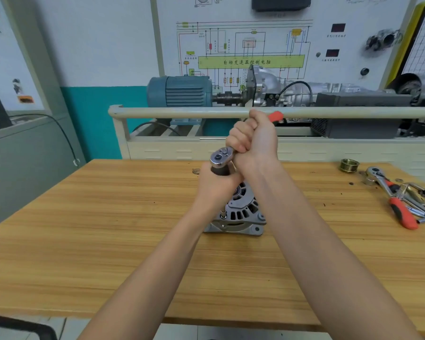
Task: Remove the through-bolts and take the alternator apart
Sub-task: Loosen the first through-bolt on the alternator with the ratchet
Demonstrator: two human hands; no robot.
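Observation:
A grey alternator (pixel 241 212) stands on the wooden table (pixel 108 217), its vented end facing up. A ratchet wrench (pixel 221 158) with a chrome head and red handle end sits above it on a dark socket and extension that reach down to a bolt at the housing's near left edge (pixel 223 214). My right hand (pixel 253 141) grips the ratchet handle, with the red tip sticking out past the fist. My left hand (pixel 216 186) grips the socket just under the ratchet head. Both hands hide much of the alternator's top.
At the table's right edge lie a brass-coloured pulley (pixel 349 165), a second red-handled ratchet (pixel 393 195), a puller tool (pixel 420 202) and small loose parts. Behind the table stands a training bench with a rail (pixel 182 111), a blue motor (pixel 179 92) and a gearbox.

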